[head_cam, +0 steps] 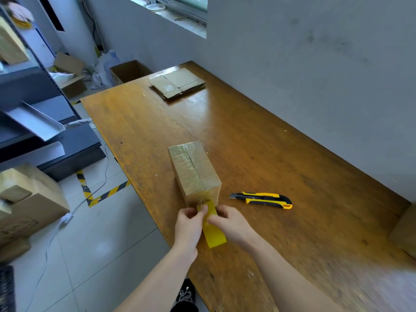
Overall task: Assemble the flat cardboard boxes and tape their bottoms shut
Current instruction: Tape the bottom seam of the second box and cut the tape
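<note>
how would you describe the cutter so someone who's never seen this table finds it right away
Start at the long wooden table by the grey wall and find the taped, assembled cardboard box on it. Just right of that box the cutter lies flat on the wood. It is the only yellow-and-black tool there, with its blade tip pointing at the box.

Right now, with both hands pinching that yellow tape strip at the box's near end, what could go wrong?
1. The tape strip has a loose tail below the left hand and right hand; it may fold onto itself.
2. Neither hand braces the box, so pulling could drag it across the table.
3. The utility knife lies right of the box, blade apparently out; a blind reach risks a cut.
</note>
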{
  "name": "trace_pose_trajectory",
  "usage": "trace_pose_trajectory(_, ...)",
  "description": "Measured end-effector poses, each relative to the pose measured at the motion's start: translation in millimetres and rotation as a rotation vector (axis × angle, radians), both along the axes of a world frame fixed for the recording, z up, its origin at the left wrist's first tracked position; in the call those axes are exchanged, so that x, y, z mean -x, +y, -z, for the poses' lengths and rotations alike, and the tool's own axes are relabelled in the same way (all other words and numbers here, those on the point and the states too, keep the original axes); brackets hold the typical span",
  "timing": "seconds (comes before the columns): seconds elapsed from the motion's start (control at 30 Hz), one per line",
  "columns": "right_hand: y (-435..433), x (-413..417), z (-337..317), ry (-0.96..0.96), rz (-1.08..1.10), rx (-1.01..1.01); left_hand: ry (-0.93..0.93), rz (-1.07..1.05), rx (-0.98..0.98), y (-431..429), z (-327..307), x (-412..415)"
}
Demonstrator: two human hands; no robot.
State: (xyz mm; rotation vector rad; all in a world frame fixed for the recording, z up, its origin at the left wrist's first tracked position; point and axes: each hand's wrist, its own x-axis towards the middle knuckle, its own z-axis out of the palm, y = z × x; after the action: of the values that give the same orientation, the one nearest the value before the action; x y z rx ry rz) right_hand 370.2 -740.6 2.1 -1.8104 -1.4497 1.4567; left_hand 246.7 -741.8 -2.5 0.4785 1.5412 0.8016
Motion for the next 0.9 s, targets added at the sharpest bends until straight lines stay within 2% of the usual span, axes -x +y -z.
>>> trace_pose_trajectory(0.07, 7, -11, 0, -0.153, 0.092, -0.113, -0.025, -0.021, -0.008, 3, 1, -2)
trace_pose_trajectory(0.13, 17, -29, 7, -0.419, 0.186, -0.254, -0.021, -0.033, -0.023, 5, -1, -3)
trace_pose_trajectory(0.17, 22, -39, 13, -0.561, 0.159, -0.270, -0.018, -0.038, -0.031, 6, -1, -2)
trace_pose_trajectory(0.23, 32, -57, 26, -0.767, 0.030, -0.168, -0.021, -0.052, -0.049, 7, -2, 0)
trace_pose_trajectory(0.33, 36, -76, 41, -0.892, -0.129, -0.007, -0.031, -0.065, -0.075, 6, -3, 1)
trace_pose_trajectory(0.47, 27, -79, 50, -1.091, -0.144, -0.102, -0.022, -0.071, -0.088, 9, -4, 1)
trace_pose_trajectory(0.53, 18, -79, 50, -0.999, -0.091, -0.099, -0.029, -0.074, -0.077, 10, -4, 1)
trace_pose_trajectory(0.6, 10, -80, 49, -0.772, 0.036, -0.133, -0.054, -0.082, -0.070, 10, -4, 1)
trace_pose_trajectory(0.67, 2, -76, 42, -0.635, 0.108, -0.347, -0.080, -0.091, -0.063, 11, -5, 1)
trace_pose_trajectory(0.73, 1, -69, 33, -0.653, 0.000, -0.702, -0.104, -0.101, -0.061, 12, -5, 1)
trace_pose_trajectory(0.8, 5, -59, 18, -0.702, -0.170, -0.937, -0.116, -0.110, -0.067, 12, -7, 1)
trace_pose_trajectory(0.9, 16, -44, -1, -0.808, -0.362, -0.947, -0.110, -0.111, -0.076, 12, -7, 1)
